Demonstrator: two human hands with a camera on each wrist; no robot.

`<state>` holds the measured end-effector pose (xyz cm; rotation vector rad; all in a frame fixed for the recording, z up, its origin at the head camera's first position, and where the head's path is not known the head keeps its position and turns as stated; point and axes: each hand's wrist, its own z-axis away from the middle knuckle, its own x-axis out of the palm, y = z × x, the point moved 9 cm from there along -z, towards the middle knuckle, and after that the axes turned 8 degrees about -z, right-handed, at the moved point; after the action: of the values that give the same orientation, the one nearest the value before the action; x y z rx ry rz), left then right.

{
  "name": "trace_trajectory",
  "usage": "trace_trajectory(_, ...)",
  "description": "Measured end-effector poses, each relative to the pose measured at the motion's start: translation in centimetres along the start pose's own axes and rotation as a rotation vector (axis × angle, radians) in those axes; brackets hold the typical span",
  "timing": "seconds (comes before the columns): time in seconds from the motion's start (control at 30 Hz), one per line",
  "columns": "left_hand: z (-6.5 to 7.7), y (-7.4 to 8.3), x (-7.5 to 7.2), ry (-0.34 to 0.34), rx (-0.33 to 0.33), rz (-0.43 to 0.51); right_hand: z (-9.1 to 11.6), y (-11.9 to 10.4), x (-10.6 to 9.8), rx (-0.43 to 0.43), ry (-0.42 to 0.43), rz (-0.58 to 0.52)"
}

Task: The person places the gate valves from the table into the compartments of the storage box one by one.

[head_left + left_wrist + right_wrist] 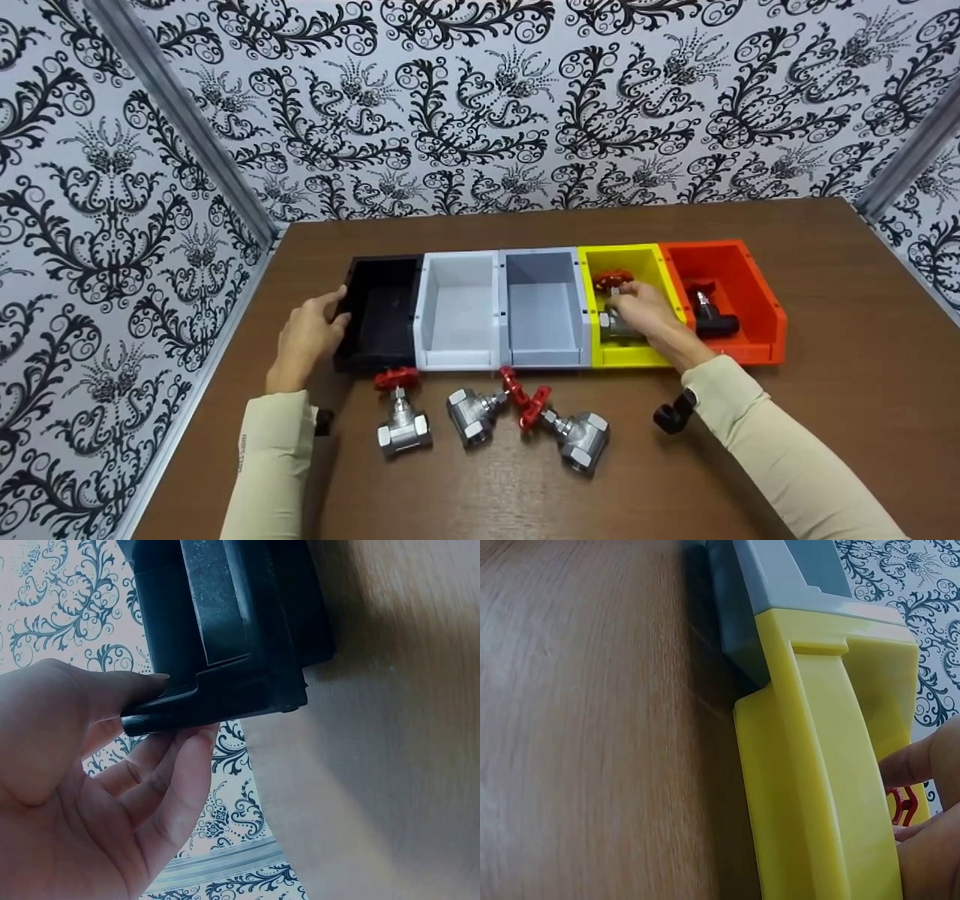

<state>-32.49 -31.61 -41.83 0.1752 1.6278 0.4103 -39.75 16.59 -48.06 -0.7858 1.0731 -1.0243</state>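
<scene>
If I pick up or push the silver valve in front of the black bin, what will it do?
The silver valve is probably heavy for its size, since its thick body has a metal shine. Pushed, it might swivel rather than roll, because its ends have flat sides and its red wheel sticks out.

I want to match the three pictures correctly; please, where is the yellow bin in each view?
Head: the yellow bin is right of centre, between the grey bin and the orange bin.
Left wrist: not in view; the black bin shows instead.
Right wrist: the yellow bin, right of centre, reaching the bottom edge.
Shared landmark: the brown table, in all three.
</scene>
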Motion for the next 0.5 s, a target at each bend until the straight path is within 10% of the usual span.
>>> trace_trajectory(0.5,0.04,0.17,0.04,0.006,0.010,0.008,0.17,-0.05,0.05,-0.013,-0.014,0.032)
